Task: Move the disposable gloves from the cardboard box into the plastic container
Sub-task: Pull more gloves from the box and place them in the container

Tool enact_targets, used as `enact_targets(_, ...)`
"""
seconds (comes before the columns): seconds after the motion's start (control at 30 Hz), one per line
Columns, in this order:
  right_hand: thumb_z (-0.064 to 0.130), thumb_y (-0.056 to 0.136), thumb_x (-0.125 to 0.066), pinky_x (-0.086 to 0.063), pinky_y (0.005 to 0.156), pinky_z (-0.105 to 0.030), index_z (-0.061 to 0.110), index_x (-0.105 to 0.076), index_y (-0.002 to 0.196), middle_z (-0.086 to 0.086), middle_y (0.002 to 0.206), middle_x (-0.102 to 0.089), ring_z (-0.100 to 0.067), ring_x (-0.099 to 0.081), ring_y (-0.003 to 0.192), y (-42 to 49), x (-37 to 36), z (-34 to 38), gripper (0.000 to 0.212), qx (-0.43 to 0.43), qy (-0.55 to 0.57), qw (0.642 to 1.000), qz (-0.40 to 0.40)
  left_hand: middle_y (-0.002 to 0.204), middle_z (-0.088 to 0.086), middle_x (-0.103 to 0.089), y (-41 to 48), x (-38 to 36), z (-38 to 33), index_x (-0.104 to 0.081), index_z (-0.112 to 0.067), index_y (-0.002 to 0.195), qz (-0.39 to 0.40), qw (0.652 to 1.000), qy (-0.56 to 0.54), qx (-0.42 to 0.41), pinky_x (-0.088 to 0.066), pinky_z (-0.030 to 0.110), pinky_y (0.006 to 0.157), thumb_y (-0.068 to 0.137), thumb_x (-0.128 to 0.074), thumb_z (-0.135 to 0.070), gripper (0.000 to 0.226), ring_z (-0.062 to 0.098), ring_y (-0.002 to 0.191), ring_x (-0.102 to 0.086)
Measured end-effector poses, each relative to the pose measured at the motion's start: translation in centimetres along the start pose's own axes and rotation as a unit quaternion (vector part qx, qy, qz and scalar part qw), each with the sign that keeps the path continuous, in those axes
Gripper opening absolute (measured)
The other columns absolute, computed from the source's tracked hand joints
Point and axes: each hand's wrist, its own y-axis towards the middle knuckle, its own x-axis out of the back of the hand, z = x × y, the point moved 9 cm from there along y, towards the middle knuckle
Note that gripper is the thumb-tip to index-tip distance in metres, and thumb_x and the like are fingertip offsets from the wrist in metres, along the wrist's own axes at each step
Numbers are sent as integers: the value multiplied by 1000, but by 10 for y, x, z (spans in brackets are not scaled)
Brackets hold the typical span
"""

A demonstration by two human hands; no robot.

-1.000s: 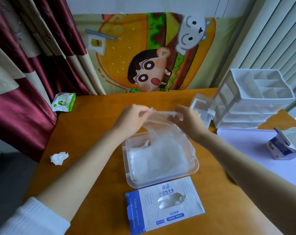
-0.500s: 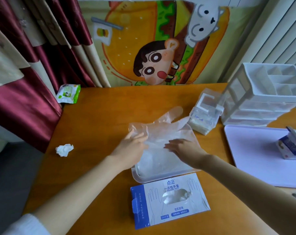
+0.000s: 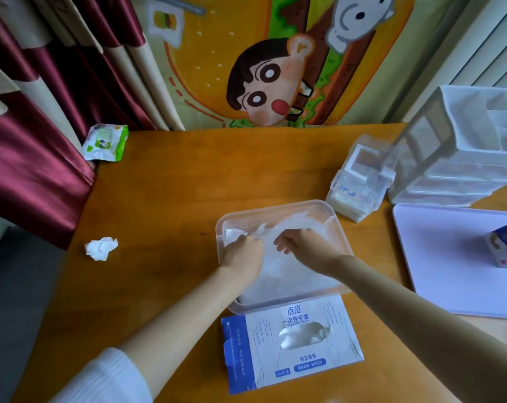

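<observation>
Head view: disposable gloves (image 3: 293,225) are piled in plastic container (image 3: 278,205), mid table (image 3: 165,199). Bunched film is gripped by curled left hand (image 3: 243,255); right hand (image 3: 306,248) is laid on it, fingers loosely bent, nothing held. Against the container's near rim the cardboard box (image 3: 293,359) is set, more film seen in its opening

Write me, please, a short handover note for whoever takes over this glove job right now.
Hands: the left hand and the right hand are both down in the clear rectangular plastic container, fingers bent onto the thin translucent disposable gloves; gripping or pressing, I cannot tell.
The blue-and-white cardboard glove box lies flat against the container's near side.
Done: a pile of gloves is in the container.
Left: more gloves show in the box's opening; move them over.
</observation>
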Motion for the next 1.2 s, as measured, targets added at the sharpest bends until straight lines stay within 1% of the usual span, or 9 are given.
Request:
enact_targets(0.07, 11, 99, -39, -47, 87, -27, 12, -64, 111, -4, 110, -68, -18, -62, 97, 5, -6, -3, 28, 19, -46, 999, -12, 114, 13, -63, 6, -2, 2, -56, -5, 125, -25, 998, -46, 22, -49, 30, 71, 93, -39, 7, 38, 25, 93, -64)
enact_targets(0.17, 11, 97, -47, -43, 94, -28, 12, -58, 122, -6, 122, -62, -22, -57, 110, 14, -34, -18, 27, 4, -91, 995, 34, 121, 14, -57, 11, -24, 1, -44, -7, 135, 19, 998, -54, 32, -51, 29, 75, 94, -43, 5, 43, 26, 97, -62)
enact_targets(0.3, 18, 93, -57, -36, 103, -35, 10, -33, 141, -11, 140, -42, -26, -44, 124, 22, -53, -35, 55, -42, -106, 990, 89, 137, 15, -30, 11, -55, -1, -31, -10, 141, 103, 994, 33, 22, -46, 32, 83, 88, -58, -2, 60, 30, 119, -43)
enact_targets(0.53, 55, 81, -62, -34, 101, -38, 16, -12, 147, -10, 142, -32, -29, -42, 125, 24, -51, -46, 92, -40, -386, 915, 111, 153, 17, -10, 14, -76, 1, -9, -17, 150, 170, 972, 161, 26, -35, 41, 102, 90, -55, -7, 77, 40, 137, -20)
enact_targets(0.63, 58, 80, -62, -30, 107, -39, 18, -3, 149, -11, 145, -27, -31, -31, 132, 24, -53, -51, 99, -47, -448, 884, 120, 156, 19, 2, 15, -82, 1, 3, -15, 152, 194, 960, 201, 22, -35, 44, 105, 92, -53, -8, 82, 47, 139, -16)
enact_targets(0.73, 52, 83, -63, -25, 111, -40, 21, -2, 151, -10, 149, -25, -32, -25, 138, 20, -51, -54, 97, -52, -420, 896, 138, 157, 19, 7, 15, -85, 0, 8, -14, 152, 209, 955, 209, 21, -38, 45, 103, 94, -52, -9, 84, 50, 138, -16)
enact_targets(0.93, 34, 86, -66, -30, 109, -38, 18, -17, 150, -8, 151, -26, -29, -29, 138, 15, -42, -49, 81, -44, -320, 937, 131, 155, 24, -2, 13, -76, -6, 1, -9, 152, 201, 955, 220, 0, -41, 43, 101, 92, -54, -10, 81, 49, 134, -29)
enact_targets(1.1, 28, 95, -53, -38, 101, -33, 16, -35, 142, -4, 141, -44, -21, -44, 127, -3, -10, -28, 52, -17, -214, 975, 53, 138, 15, -46, 10, -41, -13, -36, -10, 141, 159, 974, 149, -60, -42, 40, 91, 91, -43, 2, 52, 32, 120, -50)
enact_targets(1.2, 25, 96, -50, -43, 94, -30, 19, -47, 133, 2, 129, -55, -17, -53, 117, -26, 15, -3, 37, 25, -158, 986, -34, 135, 10, -53, 2, -4, -22, -46, -13, 136, 66, 992, 73, -74, -45, 40, 90, 93, -41, 2, 46, 31, 115, -55)
